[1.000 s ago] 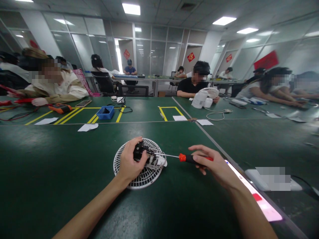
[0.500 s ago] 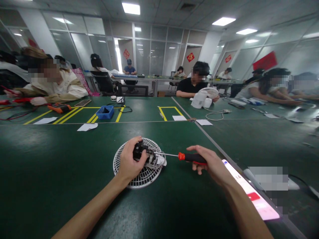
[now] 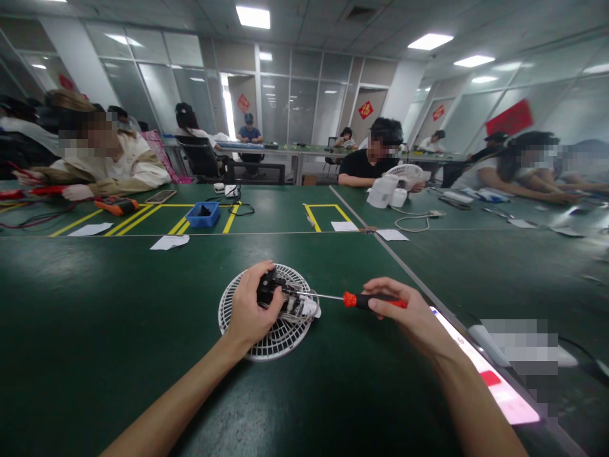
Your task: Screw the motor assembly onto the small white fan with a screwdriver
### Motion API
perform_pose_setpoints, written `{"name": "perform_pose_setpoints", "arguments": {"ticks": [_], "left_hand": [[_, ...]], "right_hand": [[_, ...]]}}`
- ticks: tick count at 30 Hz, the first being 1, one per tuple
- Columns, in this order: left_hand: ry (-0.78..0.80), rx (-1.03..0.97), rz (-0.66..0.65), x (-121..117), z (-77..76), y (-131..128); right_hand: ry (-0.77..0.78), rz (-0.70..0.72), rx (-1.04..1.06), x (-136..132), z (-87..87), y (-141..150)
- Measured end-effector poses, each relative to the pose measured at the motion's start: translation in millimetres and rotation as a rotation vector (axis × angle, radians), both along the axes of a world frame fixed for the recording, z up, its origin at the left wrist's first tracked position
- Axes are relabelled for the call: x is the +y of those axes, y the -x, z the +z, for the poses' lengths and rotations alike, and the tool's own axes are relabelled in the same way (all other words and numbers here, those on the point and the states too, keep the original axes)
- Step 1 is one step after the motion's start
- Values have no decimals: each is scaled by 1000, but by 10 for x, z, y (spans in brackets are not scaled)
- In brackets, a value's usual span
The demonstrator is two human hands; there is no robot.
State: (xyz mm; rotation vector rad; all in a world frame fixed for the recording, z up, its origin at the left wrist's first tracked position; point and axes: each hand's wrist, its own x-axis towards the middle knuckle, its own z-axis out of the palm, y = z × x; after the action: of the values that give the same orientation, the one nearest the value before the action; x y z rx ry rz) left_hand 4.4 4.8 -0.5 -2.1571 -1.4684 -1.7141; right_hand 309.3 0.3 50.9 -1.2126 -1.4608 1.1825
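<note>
A round white fan grille [image 3: 280, 346] lies flat on the green table, with a black fan motor [image 3: 266, 289] and bundled wires on top of it. My left hand [image 3: 251, 308] is closed around the motor, thumb on its near side. In my right hand [image 3: 397, 301] is a screwdriver [image 3: 352, 299] with a red and black handle, held level between thumb and fingers. Its metal shaft points left, and the tip reaches in among the motor parts. The exact spot the tip touches is too small to make out.
By my right forearm lies a phone [image 3: 490, 374] with a lit screen. Across the table are a blue bin [image 3: 203, 216], an orange multimeter [image 3: 117, 205], paper slips [image 3: 170, 242] and a white cable [image 3: 419, 219]. A person opposite holds another white fan part [image 3: 404, 174].
My right hand has turned on the screwdriver handle, its thumb now on the near side and more of the handle's end showing. My left hand keeps its hold on the motor.
</note>
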Motion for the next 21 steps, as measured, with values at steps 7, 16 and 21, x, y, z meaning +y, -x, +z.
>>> {"name": "perform_pose_setpoints", "arguments": {"ticks": [7, 16, 21], "left_hand": [[3, 1, 0, -4, -1, -12], [4, -1, 2, 7, 0, -9], [9, 5, -4, -17, 9, -3]], "right_hand": [[-33, 45, -14, 6, 27, -15], [41, 115, 67, -51, 37, 60], [57, 106, 31, -56, 49, 60]]}}
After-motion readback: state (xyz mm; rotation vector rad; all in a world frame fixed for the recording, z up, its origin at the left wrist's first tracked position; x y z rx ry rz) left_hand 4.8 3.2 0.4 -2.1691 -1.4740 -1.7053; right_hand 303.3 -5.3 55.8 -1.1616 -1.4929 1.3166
